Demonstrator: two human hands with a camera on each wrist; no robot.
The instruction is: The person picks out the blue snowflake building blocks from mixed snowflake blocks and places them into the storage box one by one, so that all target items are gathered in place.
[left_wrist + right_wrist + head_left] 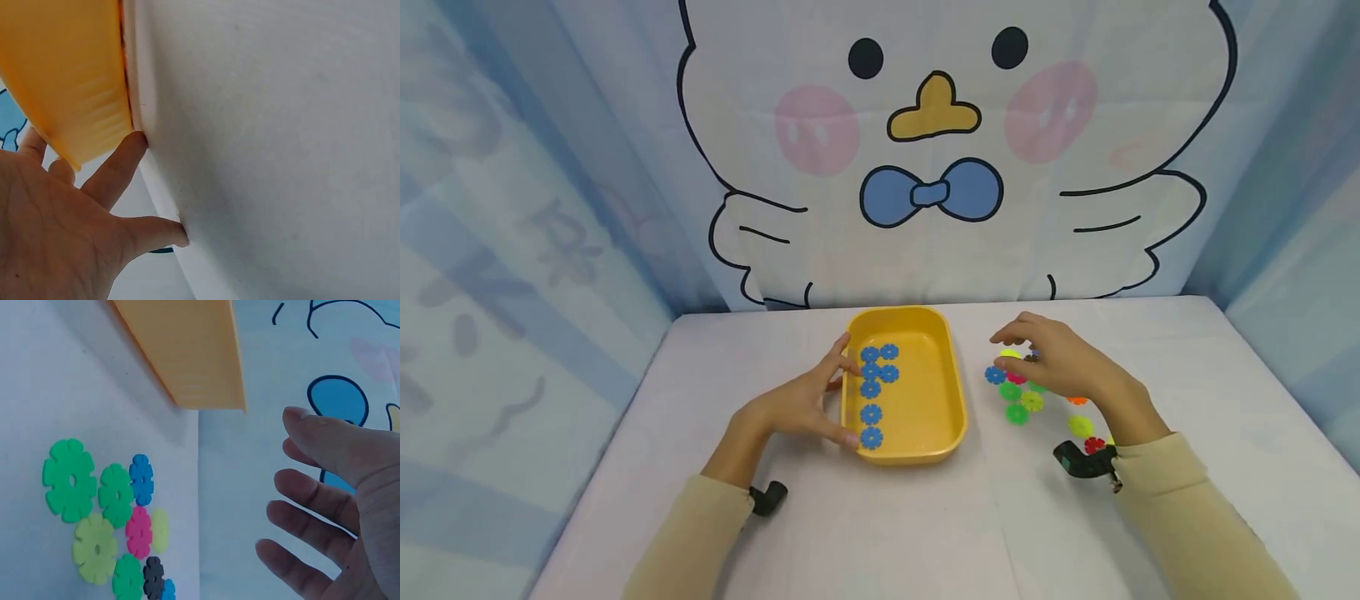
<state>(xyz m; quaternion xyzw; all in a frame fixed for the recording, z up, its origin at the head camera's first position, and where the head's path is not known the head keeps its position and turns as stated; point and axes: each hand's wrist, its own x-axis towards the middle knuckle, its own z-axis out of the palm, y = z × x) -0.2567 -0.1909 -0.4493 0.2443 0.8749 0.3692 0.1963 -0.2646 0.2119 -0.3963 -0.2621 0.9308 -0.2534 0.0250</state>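
A yellow tray (pixel 928 392) lies on the table with several blue flower-shaped plastic pieces (pixel 871 413) along its left side inside. My left hand (pixel 801 404) rests against the tray's left side, thumb and fingers spread along the rim. In the left wrist view, its fingertips are at the tray's outer wall (pixel 69 81). To the right of the tray, my right hand (pixel 1063 358) hovers over a loose group of coloured flower pieces. Its fingers are slightly bent and spread, with nothing between them. Green (pixel 69 481), pink (pixel 139 532), yellow-green (pixel 95 549) and blue pieces (pixel 142 480) show below it.
More pieces lie near the right wrist, among them a red one (pixel 1094 445) and a yellow one (pixel 1081 426). Behind the white table (pixel 925 533) hangs a curtain (pixel 940 258) with a cartoon print; more curtains stand at both sides.
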